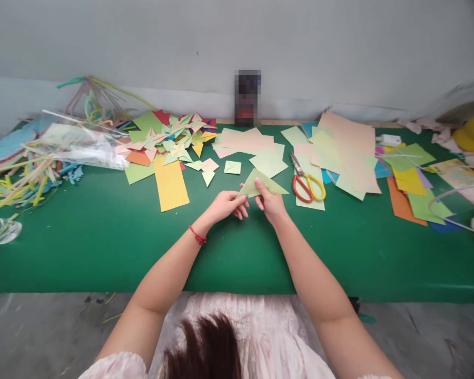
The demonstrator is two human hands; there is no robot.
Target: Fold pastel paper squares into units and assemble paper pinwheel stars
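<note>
A light green sheet of paper (266,182), folded into a triangle, is held between both hands above the green table. My left hand (227,204) pinches its left corner, with the other fingers loosely curled below. My right hand (272,204) grips its lower edge, the thumb lying on the front face and the fingers behind it. To the right lie scissors (308,185) with one red and one yellow handle, resting on a pale green sheet. A small folded pale green square (232,167) lies just beyond my left hand, beside folded pink and green pieces (208,171).
Behind on the left is a heap of folded paper pieces (177,139) near a yellow sheet (171,184). Pipe cleaners (35,179) and plastic bags crowd the far left. Pink sheets (345,142) and coloured papers (413,179) lie right. A dark blurred phone-like object (247,98) stands against the wall.
</note>
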